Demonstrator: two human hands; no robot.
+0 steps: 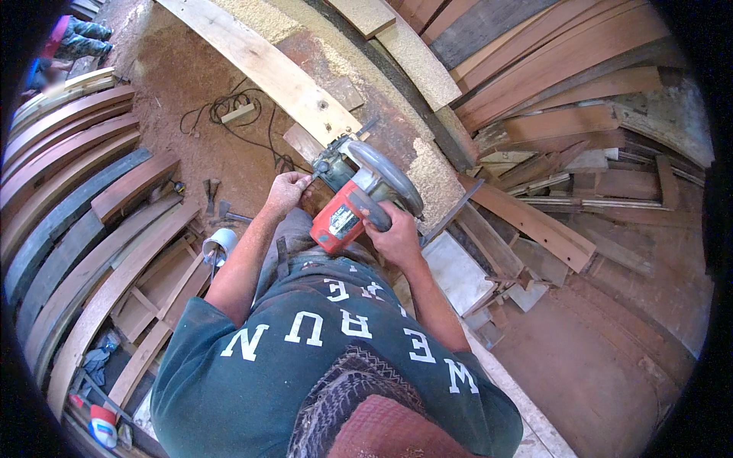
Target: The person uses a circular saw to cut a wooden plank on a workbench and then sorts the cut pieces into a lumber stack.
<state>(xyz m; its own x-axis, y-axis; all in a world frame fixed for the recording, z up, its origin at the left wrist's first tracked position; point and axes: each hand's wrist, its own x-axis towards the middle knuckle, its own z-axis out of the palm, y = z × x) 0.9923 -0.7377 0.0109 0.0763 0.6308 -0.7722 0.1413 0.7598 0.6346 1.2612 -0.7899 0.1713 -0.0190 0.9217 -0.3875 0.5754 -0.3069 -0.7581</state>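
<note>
A circular saw with a red motor housing and a grey blade guard rests at the near end of a long pale plank. My right hand is wrapped round the saw's dark rear handle. On the saw's left side, my left hand pinches a small metal fitting near the base, its fingertips pressed together. Exactly which part they grip is too small to make out. The blade is hidden by the guard and the body of the saw. A small wood offcut lies beside the plank, left of the saw.
A black cable lies coiled on the dusty floor ahead. Curved boards are stacked at left, near a white cup-shaped container. Planks and offcuts crowd the right. Sawdust covers the bench. Another person is at far left.
</note>
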